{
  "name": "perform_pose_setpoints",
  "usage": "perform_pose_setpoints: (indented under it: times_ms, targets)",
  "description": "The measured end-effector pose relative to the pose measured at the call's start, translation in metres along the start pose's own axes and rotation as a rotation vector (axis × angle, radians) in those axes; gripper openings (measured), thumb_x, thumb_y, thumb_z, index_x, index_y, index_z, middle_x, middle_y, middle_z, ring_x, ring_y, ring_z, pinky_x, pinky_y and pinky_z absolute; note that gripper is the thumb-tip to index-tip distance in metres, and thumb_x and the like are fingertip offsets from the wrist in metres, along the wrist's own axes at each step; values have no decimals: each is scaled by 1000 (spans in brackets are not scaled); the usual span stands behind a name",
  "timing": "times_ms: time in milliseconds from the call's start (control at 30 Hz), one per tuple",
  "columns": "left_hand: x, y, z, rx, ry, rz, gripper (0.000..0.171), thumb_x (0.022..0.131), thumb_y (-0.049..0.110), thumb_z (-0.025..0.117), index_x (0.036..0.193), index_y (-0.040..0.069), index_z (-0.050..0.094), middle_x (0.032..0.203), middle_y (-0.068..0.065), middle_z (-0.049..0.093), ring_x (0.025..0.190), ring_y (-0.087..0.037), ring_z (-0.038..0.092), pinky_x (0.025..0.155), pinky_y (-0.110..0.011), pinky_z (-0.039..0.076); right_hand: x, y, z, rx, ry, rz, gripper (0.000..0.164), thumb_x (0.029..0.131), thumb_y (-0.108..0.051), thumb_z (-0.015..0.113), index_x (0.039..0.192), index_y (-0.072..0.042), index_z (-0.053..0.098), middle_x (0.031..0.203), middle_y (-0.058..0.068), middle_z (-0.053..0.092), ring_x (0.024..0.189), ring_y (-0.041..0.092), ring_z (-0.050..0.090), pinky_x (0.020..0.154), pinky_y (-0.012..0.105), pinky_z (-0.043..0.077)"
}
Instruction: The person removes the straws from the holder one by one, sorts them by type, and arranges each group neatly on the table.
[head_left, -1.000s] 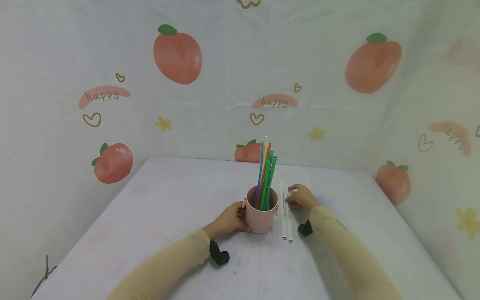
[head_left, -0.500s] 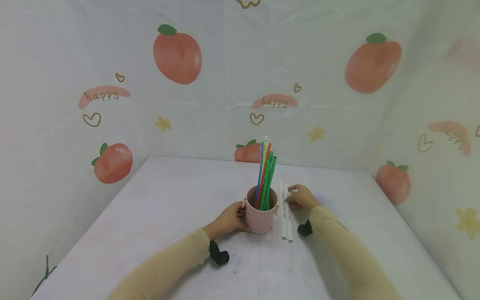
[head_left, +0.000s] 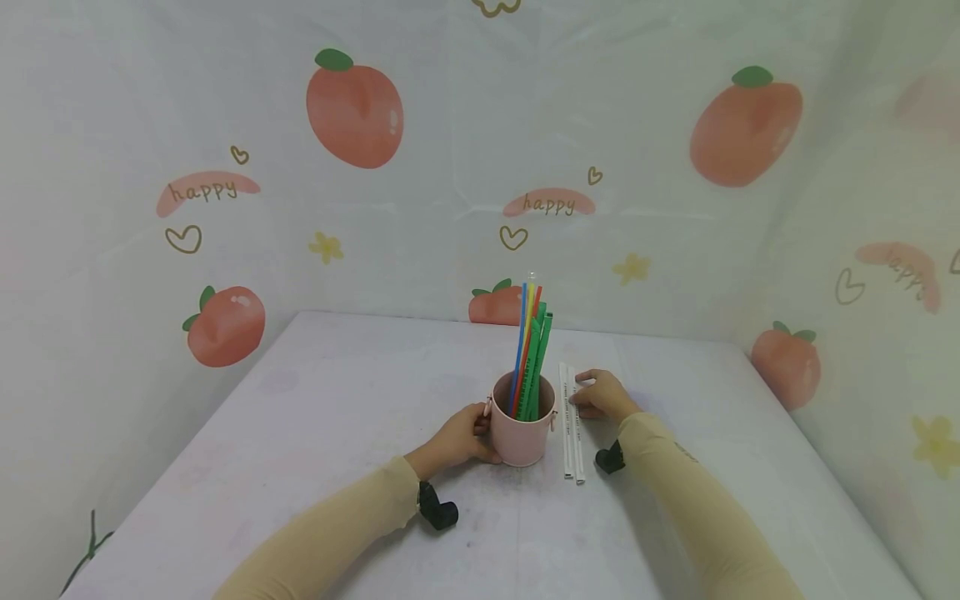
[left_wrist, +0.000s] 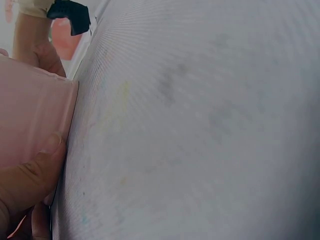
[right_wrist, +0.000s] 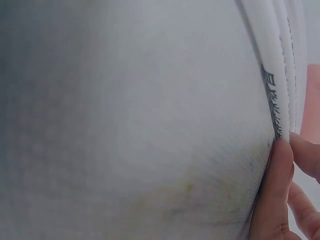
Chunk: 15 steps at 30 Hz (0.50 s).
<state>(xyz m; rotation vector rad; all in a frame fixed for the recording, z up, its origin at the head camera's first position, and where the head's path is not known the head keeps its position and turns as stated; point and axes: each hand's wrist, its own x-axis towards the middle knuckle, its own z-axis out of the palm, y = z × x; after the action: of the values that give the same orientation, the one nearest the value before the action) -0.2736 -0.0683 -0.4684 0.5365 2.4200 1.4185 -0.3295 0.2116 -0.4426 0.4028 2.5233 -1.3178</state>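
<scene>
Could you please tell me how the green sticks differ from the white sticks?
The green sticks stand leaning in the pink bucket; the white sticks lie flat on the table.
The right hand touches the white sticks, but no hand touches the green sticks.
Both are long and thin, with dark printing.

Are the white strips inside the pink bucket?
No, the white strips lie on the table beside the pink bucket.

Left arm [head_left: 322, 529] and right arm [head_left: 701, 500] reach forward, slanting inward, tan-sleeved to the wrists [head_left: 422, 461]. Left hand [head_left: 453, 437] in a curled grip, thumb [left_wrist: 37, 172] low, fingers [head_left: 481, 423] bent. Right hand [head_left: 606, 396] turned inward, fingertips [right_wrist: 283, 150] in a pinch. Hands near each other, apart.
</scene>
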Motion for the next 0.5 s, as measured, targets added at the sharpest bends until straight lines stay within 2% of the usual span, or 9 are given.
perform_pose_setpoints:
  times_ms: [500]
  targets:
    - [1,0,-1,20,3,11,78,66,4,87,134,0,49,131,-16,55,123,-34,54,106,-46,46,3,1,0,20,-4,10,61,84,-8,72,139,-3,46,104,15,60,59,12,60,59,21,57]
